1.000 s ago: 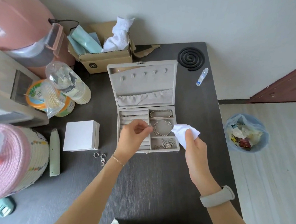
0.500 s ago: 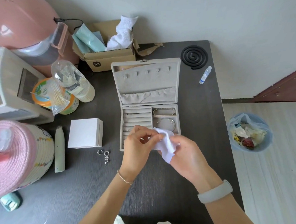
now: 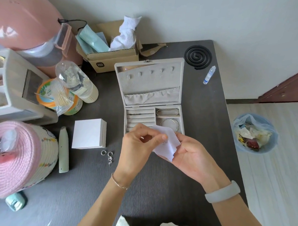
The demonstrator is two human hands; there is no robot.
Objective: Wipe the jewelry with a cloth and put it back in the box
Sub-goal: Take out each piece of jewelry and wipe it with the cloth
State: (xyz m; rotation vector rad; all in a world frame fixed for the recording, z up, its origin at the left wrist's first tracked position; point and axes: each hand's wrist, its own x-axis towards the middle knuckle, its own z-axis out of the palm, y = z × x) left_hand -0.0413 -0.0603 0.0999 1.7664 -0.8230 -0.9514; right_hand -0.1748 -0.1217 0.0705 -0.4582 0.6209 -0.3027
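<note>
The only mark you can read is the logo on the cardboard box (image 3: pixel 111 59). Your left hand (image 3: pixel 137 150) pinches a small piece of jewelry (image 3: pixel 164 142) against the white cloth (image 3: pixel 167 146), which drapes over your right hand's (image 3: pixel 192 158) curled fingers. Just beyond your fingertips the jewelry box (image 3: pixel 150 99) lies open, holding two bracelets (image 3: pixel 169 118). Left of your fingers, two rings (image 3: pixel 106 153) lie on the table (image 3: pixel 158 191).

- Left hand (image 3: pixel 136 147): back turned up, fingers curled, thumb and forefinger pinching a small silvery jewelry piece (image 3: pixel 164 142) at the grip, pressed against the white zigzag-edged cloth (image 3: pixel 166 146).
- Right hand (image 3: pixel 192 158): palm up, fingers bent, cradling that cloth just beside the left grip.
- Both forearms bare, angled inward.
</note>
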